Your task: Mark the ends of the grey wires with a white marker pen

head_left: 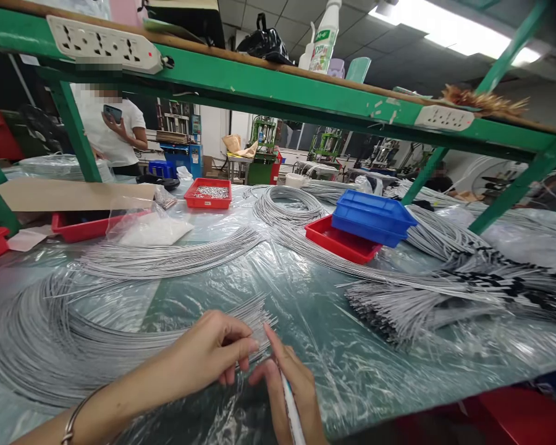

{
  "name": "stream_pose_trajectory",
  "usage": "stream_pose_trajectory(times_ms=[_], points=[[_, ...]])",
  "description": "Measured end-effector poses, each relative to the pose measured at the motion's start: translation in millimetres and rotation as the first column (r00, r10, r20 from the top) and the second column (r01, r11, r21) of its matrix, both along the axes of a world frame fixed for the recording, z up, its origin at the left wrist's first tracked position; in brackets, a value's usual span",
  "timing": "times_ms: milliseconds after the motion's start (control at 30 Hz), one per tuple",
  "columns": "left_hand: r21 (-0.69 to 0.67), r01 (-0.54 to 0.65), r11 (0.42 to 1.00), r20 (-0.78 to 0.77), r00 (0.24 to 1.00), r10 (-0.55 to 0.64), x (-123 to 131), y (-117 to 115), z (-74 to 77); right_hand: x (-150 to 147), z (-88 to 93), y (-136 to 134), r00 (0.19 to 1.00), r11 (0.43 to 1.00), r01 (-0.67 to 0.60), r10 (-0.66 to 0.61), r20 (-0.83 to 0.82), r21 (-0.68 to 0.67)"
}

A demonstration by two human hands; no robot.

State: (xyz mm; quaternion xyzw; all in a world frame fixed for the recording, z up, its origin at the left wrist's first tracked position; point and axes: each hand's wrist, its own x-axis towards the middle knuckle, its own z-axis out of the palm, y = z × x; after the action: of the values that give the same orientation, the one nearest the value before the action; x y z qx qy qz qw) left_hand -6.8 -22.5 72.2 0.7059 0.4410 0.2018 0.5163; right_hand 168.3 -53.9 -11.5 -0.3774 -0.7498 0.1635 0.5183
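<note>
A large curved bundle of thin grey wires lies on the plastic-covered table, its cut ends fanned out near my hands. My left hand pinches the wire ends between fingers and thumb. My right hand sits just right of it, fingers touching the same wire tips, with a thin white cable running along the palm toward me. A bracelet is on my left wrist.
More grey wire bundles and coils lie across the table. A blue tray sits on a red tray; another red tray holds small metal parts. A person in white stands at back left. A green shelf frame spans overhead.
</note>
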Motion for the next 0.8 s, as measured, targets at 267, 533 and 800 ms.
stream_pose_trajectory(times_ms=[267,533,800], points=[[-0.175,0.165,0.971,-0.118,0.975,-0.187,19.2,-9.7,-55.2,45.2,-2.0,-14.9,0.853,0.987,0.114,-0.157,-0.497,-0.115],[-0.383,0.282,0.880,-0.070,0.941,-0.332,25.1,6.7,-63.8,33.3,-25.3,-32.2,0.947,0.938,0.175,-0.243,-0.209,-0.297],[-0.410,0.291,0.864,-0.058,0.937,-0.344,25.4,9.0,-59.3,32.0,-21.7,-30.1,0.950,0.946,0.282,-0.299,-0.090,-0.159]])
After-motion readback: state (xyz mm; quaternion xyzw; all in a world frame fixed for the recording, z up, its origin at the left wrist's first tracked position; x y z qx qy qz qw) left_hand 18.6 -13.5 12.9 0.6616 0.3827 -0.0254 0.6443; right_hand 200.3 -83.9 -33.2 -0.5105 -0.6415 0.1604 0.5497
